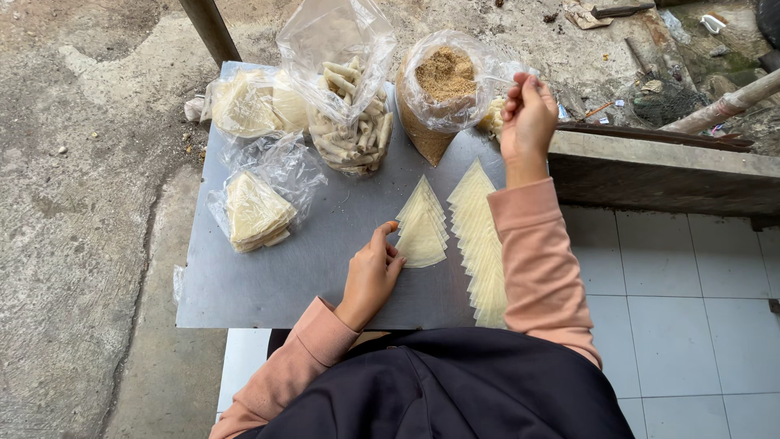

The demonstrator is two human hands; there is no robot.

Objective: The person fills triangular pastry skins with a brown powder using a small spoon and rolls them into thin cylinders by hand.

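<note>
While the right hand [526,114] is raised over the far edge of the worktop [260,280], its fingers are pinched together at the rim of the open bag of brown crumbs [443,89]; whether it holds a spoon or only a pinch of filling I cannot tell. Left hand [372,272] lies loosely curled, fingertips resting on the edge of the small fanned stack of triangular wrappers [422,228] near the front of the worktop. A longer overlapping row of wrappers [478,236] lies just beside it, running under the right sleeve [536,252].

Risks, as judged:
- Sleeve lies across the long row; a forearm sweep could drag the thin sheets askew or off the front edge.
- Crumb bag stands on its own, unsupported; a tug at the rim could tip it and spill.
- Filling carried from bag to wrapper may scatter on the bare metal.
- Bag of rolled pieces [351,122] leans close by and could be knocked.
</note>
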